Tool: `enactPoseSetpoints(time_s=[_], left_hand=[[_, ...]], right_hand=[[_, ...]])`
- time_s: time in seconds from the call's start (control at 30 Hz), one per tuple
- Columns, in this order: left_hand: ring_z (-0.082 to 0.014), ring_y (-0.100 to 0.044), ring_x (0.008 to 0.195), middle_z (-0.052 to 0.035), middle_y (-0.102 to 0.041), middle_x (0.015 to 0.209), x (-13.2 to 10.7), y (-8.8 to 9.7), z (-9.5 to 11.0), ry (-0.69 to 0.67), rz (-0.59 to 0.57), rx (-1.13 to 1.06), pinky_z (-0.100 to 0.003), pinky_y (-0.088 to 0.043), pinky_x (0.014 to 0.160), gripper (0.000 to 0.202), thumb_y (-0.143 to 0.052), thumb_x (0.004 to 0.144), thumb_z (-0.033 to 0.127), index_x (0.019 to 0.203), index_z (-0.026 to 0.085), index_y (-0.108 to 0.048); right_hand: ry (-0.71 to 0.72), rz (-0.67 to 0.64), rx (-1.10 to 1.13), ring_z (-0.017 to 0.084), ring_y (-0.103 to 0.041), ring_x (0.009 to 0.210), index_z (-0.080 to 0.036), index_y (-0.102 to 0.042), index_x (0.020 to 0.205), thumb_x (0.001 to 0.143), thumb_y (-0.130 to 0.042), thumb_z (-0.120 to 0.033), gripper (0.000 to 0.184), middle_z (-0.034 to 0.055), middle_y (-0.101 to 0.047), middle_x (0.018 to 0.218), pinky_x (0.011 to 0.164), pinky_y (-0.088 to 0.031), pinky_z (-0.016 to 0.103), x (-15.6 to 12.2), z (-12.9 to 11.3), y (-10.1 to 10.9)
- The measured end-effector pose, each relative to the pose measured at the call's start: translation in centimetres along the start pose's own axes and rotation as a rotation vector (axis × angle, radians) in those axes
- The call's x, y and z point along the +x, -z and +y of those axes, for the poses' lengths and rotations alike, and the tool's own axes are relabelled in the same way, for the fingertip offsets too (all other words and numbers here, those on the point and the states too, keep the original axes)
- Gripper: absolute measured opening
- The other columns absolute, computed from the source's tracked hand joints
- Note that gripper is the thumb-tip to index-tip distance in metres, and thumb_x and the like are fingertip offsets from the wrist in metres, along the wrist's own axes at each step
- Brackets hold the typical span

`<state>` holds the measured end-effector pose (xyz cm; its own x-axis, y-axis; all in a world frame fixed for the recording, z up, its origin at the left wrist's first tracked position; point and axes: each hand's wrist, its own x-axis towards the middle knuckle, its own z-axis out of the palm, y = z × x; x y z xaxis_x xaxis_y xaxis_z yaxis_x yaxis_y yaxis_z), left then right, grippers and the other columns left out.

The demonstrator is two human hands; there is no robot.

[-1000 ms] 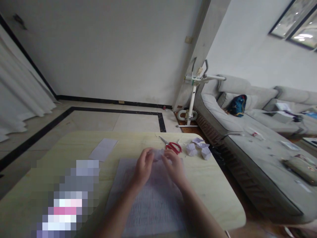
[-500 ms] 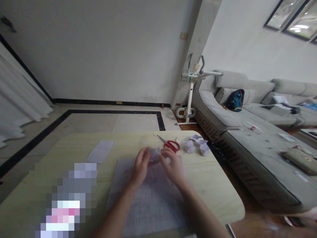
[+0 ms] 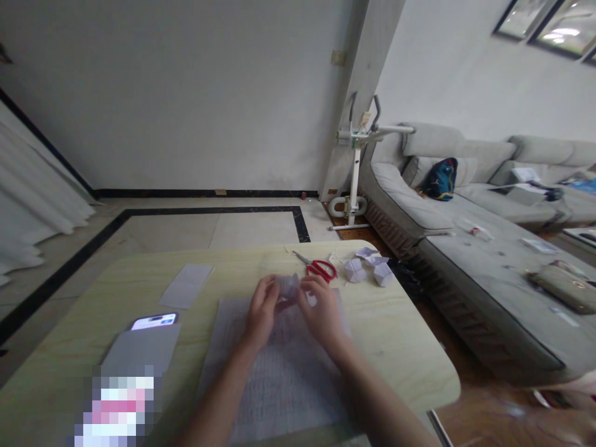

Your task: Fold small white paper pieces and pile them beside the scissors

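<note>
Between my two hands is a small folded paper piece [image 3: 288, 285], pale and ruled, held above a large printed sheet [image 3: 279, 372]. My left hand [image 3: 262, 307] grips its left side with curled fingers. On the right edge, the thumb and fingers of my right hand [image 3: 321, 307] are pinched. Just beyond the hands lie red-handled scissors [image 3: 321, 269], blades pointing to the far left. Several folded paper pieces [image 3: 356, 271] sit in a group to the right of the scissors. Fingers partly hide the folds of the held piece.
A flat paper sheet [image 3: 187, 286] lies at the left of the wooden table [image 3: 395, 347]. Nearer me is a phone [image 3: 154, 320] by a grey sheet [image 3: 142, 347], partly blurred out. A grey sofa [image 3: 484, 267] stands right of the table, with exercise equipment [image 3: 356, 180] behind.
The view has shifted slightly. Both hands stay on the folded paper, which looks a little more upright with a point at its top right. The phone screen now shows clearly.
</note>
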<state>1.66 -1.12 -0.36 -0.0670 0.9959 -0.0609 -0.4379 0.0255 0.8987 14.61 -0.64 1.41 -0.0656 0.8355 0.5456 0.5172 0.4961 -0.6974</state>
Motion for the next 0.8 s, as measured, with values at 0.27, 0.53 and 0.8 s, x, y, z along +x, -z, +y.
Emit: enactPoseSetpoints(time_s=[0.27, 0.53, 0.8], left_hand=[[-0.019, -0.062, 0.088, -0.0053, -0.061, 0.101, -0.07, -0.06, 0.17, 0.0, -0.036, -0.012, -0.032, -0.053, 0.072, 0.028, -0.057, 0.082, 0.038, 0.103, 0.02, -0.052], [-0.0193, -0.064, 0.085, -0.0054, -0.063, 0.1, 0.02, -0.04, 0.25, 0.034, 0.007, -0.015, -0.034, -0.053, 0.072, 0.034, -0.06, 0.078, 0.041, 0.105, 0.02, -0.052], [-0.0193, -0.064, 0.086, -0.0057, -0.063, 0.1, -0.15, -0.15, 0.3, 0.033, -0.031, -0.052, -0.035, -0.053, 0.072, 0.031, -0.056, 0.081, 0.039, 0.105, 0.02, -0.05]], right_hand=[[-0.048, -0.011, -0.011, 0.016, -0.057, 0.07, -0.018, -0.061, 0.076, 0.08, -0.054, -0.013, 0.01, 0.0053, -0.062, 0.081, 0.065, -0.047, 0.027, 0.17, -0.14, 0.19], [-0.017, -0.04, 0.019, 0.016, -0.057, 0.076, -0.019, -0.06, 0.079, 0.081, -0.052, -0.016, 0.009, 0.0056, -0.06, 0.083, 0.069, -0.047, 0.028, -0.11, -0.08, -0.03], [-0.045, -0.014, 0.092, 0.015, -0.056, 0.073, -0.019, -0.058, 0.075, 0.081, -0.052, -0.015, 0.009, 0.0048, -0.06, 0.081, 0.065, -0.046, 0.027, 0.08, -0.45, 0.24]])
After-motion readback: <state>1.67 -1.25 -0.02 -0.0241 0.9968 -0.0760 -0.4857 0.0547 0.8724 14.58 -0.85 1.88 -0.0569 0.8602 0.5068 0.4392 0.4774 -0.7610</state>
